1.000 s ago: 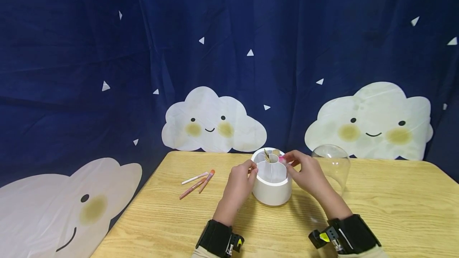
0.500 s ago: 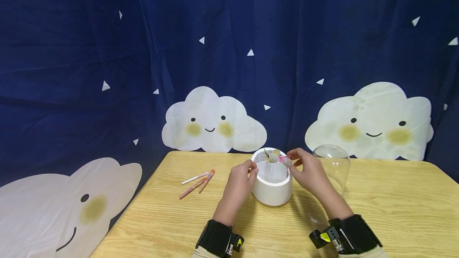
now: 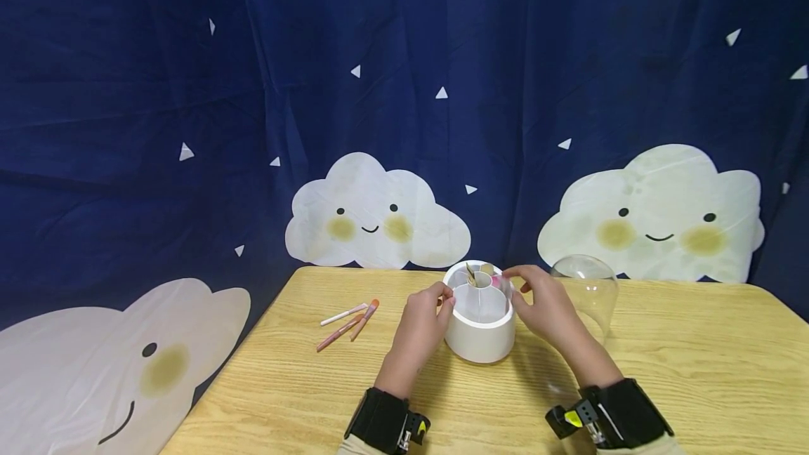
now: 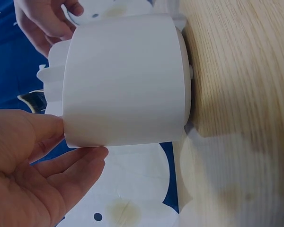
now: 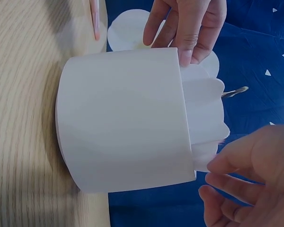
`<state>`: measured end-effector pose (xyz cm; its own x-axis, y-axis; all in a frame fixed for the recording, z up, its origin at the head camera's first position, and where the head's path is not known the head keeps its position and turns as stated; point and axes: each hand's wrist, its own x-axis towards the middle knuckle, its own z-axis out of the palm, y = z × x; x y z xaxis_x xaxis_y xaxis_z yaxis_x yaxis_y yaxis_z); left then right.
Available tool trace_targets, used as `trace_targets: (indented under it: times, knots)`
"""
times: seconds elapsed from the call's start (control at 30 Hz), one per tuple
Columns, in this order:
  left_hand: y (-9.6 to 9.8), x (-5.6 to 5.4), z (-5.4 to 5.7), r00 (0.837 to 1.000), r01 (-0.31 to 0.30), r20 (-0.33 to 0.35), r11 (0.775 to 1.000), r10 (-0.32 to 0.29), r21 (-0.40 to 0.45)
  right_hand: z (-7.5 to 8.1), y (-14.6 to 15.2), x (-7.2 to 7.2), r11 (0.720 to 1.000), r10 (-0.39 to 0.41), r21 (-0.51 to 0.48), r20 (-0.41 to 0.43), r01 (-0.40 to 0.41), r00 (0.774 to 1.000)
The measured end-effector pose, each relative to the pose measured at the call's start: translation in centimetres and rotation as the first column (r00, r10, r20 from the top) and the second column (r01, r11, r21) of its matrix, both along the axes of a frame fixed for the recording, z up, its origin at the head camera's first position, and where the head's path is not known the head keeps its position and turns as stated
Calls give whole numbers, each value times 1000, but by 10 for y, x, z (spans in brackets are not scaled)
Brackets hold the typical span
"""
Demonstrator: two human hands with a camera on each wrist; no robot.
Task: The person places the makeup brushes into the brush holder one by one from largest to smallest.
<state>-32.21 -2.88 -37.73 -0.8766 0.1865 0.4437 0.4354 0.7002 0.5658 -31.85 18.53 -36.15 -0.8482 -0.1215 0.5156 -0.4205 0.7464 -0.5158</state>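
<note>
A round white makeup brush holder (image 3: 479, 339) stands on the table in the head view, with a scalloped, divided insert (image 5: 203, 109). My left hand (image 3: 425, 321) grips its left rim, thumb at the top edge and fingers along the outer wall. At its right rim, my right hand (image 3: 543, 300) has bent fingers, the tips right by a divider and a small gap between them. Beside these fingertips a small pink and whitish thing (image 3: 496, 281) sits in a right-hand compartment. A gold-and-dark slim item (image 3: 470, 274) pokes up near the central tube. A beige round tip (image 3: 487, 269) shows behind.
Makeup brushes, one white-handled (image 3: 343, 314) and two pinkish (image 3: 339, 333), lie to the left on the wooden table (image 3: 682, 364). A clear dome cover (image 3: 594, 297) stands behind my right forearm. A dark blue cloud-print curtain (image 3: 404, 118) hangs along the back edge.
My right fingertips have drawn back to the right from the pink thing, which then showed more, and settled at the rim. The left hand and the holder have stayed put.
</note>
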Motion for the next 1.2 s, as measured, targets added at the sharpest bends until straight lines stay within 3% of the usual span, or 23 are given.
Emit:
trace_targets:
  times: [0.4, 0.73, 0.9, 1.1, 1.2]
  knots:
    - [0, 1, 1, 999, 3, 33, 1000, -4, 18, 3, 4, 0, 999, -13, -32, -10, 12, 1000]
    - [-2, 0, -2, 999, 40, -34, 999, -39, 17, 4, 3, 0, 990, 121, -70, -26, -123, 992]
    - [-2, 0, -2, 999, 42, -24, 999, -41, 15, 6, 2, 1, 993, 98, -63, -32, -99, 995]
    - [-2, -1, -2, 999, 39, -15, 999, -38, 18, 7, 0, 0, 997, 40, -55, -103, -46, 994]
    - [-2, -1, -2, 999, 39, -16, 999, -39, 20, 8, -2, 1, 998, 39, -46, -84, -43, 996]
